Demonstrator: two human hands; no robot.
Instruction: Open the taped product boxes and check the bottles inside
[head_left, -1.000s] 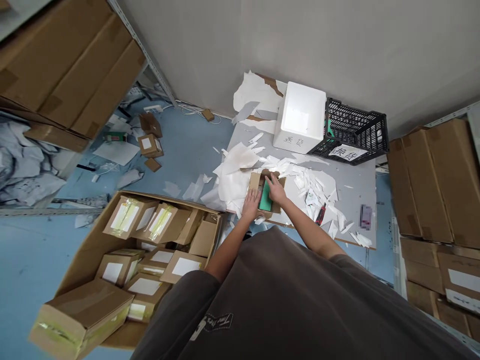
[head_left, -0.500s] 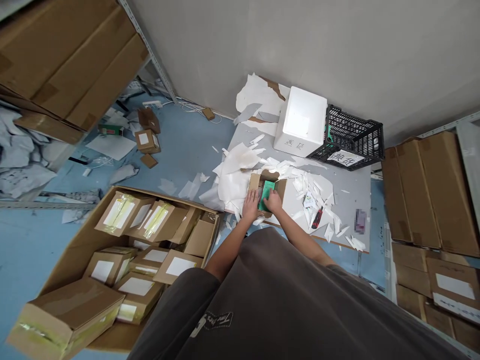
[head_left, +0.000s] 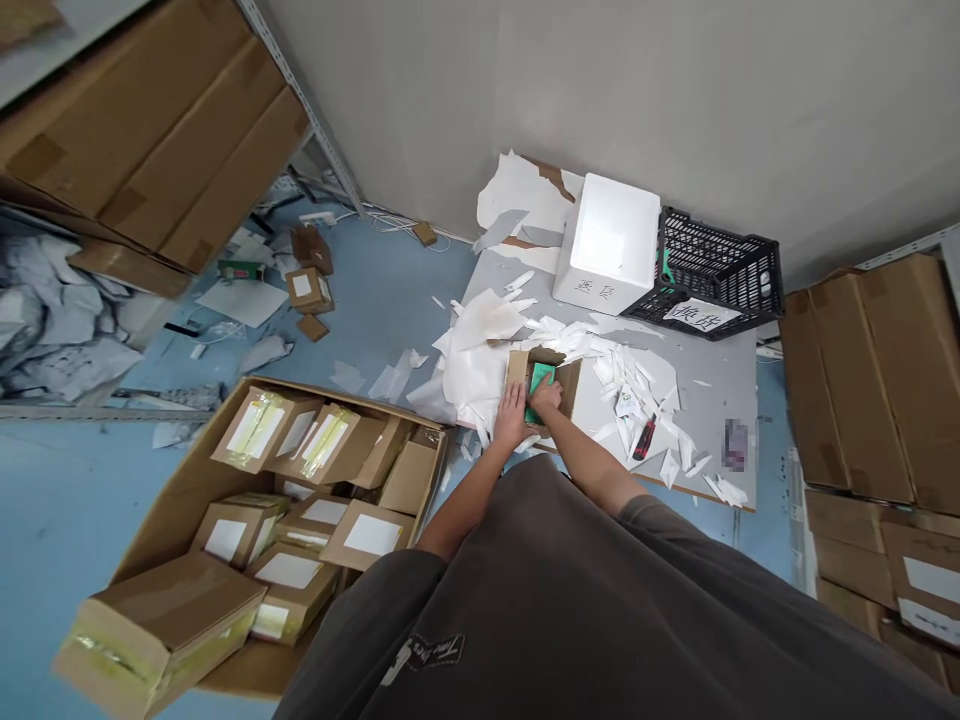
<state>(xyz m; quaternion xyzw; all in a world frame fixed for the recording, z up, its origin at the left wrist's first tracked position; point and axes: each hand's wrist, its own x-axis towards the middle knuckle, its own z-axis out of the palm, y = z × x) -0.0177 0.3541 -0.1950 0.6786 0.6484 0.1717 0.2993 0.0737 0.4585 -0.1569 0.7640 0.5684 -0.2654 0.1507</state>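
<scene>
a person stood at a grey table (head_left: pixel 712 390), both bare hands on a small cardboard carton (head_left: pixel 572 378) at the table's near edge, towards its left corner. the carton was already open, its stiff brown flaps spread to the sides. inside it, between the walls, lay a smooth, bright green box (head_left: pixel 541 374), oblong and flat-topped. the opening looked finished, and the green box was not yet out.

the left hand (head_left: pixel 511 415) lay along the carton's left side, fingers stretched out and gripping nothing that could be seen. the right hand (head_left: pixel 547 395) reached in over the green box, fingers bent against it; whether they gripped it, one could not tell.

thin, crumpled white paper (head_left: pixel 480 320) covered the table's left edge, and curled, torn strips (head_left: pixel 645 375) spread across the middle. a red-and-black tool, probably a cutter (head_left: pixel 643 440), lay among them near the near edge. along the back edge, towards the right corner, a smooth white foam box (head_left: pixel 609 230) stood beside a lattice-sided black plastic crate (head_left: pixel 720 265). left of the table, a large carton (head_left: pixel 180 490) held smaller boxes (head_left: pixel 367 535), some with shiny yellowish tape.
</scene>
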